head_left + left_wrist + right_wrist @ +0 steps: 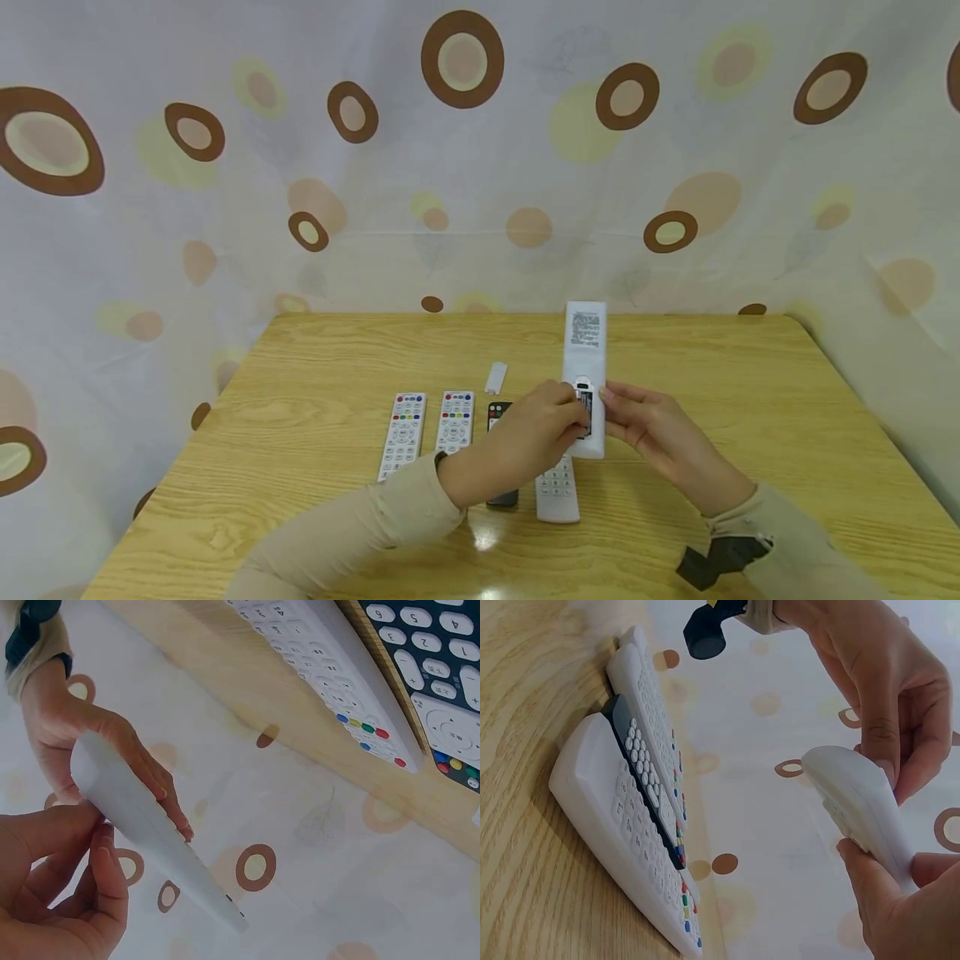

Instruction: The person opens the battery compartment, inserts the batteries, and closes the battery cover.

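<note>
A white remote control [585, 361] stands upright with its back facing me. Its battery compartment is uncovered, and something dark, battery-like, shows inside. At the right edge, my right hand [658, 429] grips the remote with thumb and fingers. Bent fingers of my left hand [542, 421] touch the compartment; whatever lies between their tips is hidden. In the left wrist view the remote [154, 825] appears edge-on, with the left thumb and forefinger [75, 881] against it. From the right wrist, the remote [859, 802] tilts between both hands. A small white cover [496, 378] lies on the table.
Two white remotes [403, 433] [454, 423] lie face up on the left of the wooden table [322, 358]. A black remote [502, 498] and another white remote [557, 496] lie partly hidden beneath the left arm and held remote. A patterned cloth [480, 167] hangs behind.
</note>
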A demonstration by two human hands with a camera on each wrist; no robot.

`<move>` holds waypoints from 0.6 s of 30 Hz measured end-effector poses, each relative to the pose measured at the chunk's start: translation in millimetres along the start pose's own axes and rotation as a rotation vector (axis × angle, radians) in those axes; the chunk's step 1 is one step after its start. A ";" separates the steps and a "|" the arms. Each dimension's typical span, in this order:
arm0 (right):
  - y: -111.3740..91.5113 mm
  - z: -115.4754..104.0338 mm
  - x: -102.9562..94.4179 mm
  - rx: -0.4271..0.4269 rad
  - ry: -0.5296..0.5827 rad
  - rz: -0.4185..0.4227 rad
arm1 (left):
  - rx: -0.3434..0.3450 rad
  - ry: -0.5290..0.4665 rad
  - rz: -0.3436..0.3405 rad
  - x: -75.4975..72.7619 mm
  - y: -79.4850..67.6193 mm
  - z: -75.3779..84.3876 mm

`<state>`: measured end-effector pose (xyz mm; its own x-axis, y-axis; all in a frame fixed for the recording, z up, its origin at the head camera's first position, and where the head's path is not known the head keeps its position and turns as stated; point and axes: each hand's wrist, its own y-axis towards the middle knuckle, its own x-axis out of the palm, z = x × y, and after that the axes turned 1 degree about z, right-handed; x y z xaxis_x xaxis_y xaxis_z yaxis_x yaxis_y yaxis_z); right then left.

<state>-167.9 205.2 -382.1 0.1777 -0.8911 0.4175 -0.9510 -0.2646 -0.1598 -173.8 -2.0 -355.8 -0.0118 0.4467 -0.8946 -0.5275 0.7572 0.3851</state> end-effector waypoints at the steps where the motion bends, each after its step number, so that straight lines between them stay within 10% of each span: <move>1: -0.4 0.2 -0.1 -0.003 0.008 -0.003 | -0.008 0.005 -0.017 0.0 0.9 0.1; 12: -0.2 1.1 -1.4 -0.005 -0.003 -0.005 | -0.051 -0.058 -0.140 -2.9 13.2 -4.1; 18: 2.6 0.1 -3.6 0.038 -0.023 0.000 | -0.045 -0.205 -0.126 -9.1 17.4 -34.8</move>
<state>-170.9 207.7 -384.1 0.1845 -0.8992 0.3967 -0.9406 -0.2785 -0.1939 -212.4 -9.4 -348.9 0.2265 0.4406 -0.8686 -0.5512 0.7933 0.2587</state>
